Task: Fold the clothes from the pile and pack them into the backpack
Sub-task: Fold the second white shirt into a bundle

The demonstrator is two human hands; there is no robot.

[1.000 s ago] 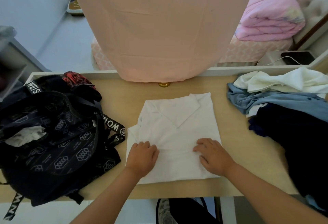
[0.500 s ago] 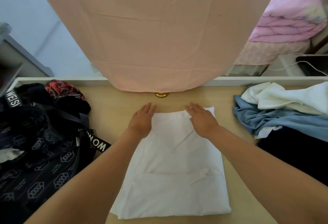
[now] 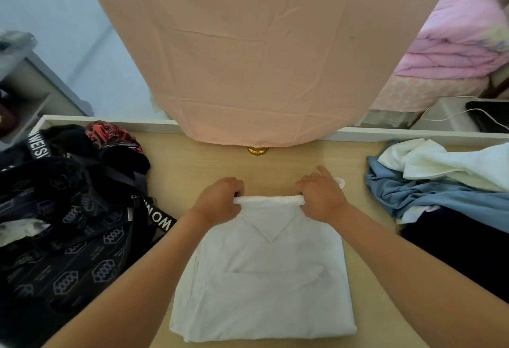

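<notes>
Gripping the left end of a thin roll of cloth at the far edge of the folded white shirt [image 3: 264, 279], the left hand [image 3: 220, 201] is curling its fingers round that roll; the right hand [image 3: 321, 199] is holding the roll's right end in the same way, with its forefinger sticking out straight toward the far side; the shirt is lying flat in the middle of the wooden worktop [image 3: 198, 160], collar end away from the person; the black patterned backpack [image 3: 68, 237] is sitting open at the left, something white showing inside it; the pile of clothes [image 3: 440, 190], cream, blue and dark, is lying at the right; a peach cloth [image 3: 261, 58] is hanging over the far side, above a small brass knob [image 3: 257, 150].
</notes>
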